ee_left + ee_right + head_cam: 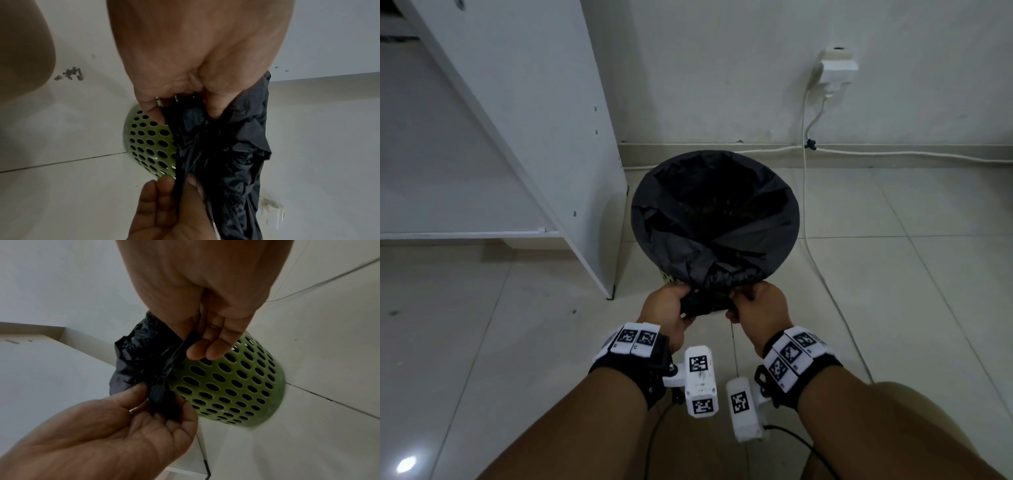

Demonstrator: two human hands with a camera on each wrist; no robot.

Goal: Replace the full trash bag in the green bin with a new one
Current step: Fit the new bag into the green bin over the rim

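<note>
A black trash bag lines the green perforated bin and is stretched over its round rim; the bin stands on the floor by the wall. At the near rim both hands hold a bunched fold of the bag's edge. My left hand grips the gathered plastic from the left. My right hand pinches it from the right, and a thin black strand hangs below. The left wrist view shows the bin beside the bunched bag. The right wrist view shows the bin wall under the crumpled bag.
A white cabinet stands close on the bin's left. A wall socket with a plug sits above right, and its white cable drops past the bin's right side across the tiled floor. Dark crumbs lie on a tile.
</note>
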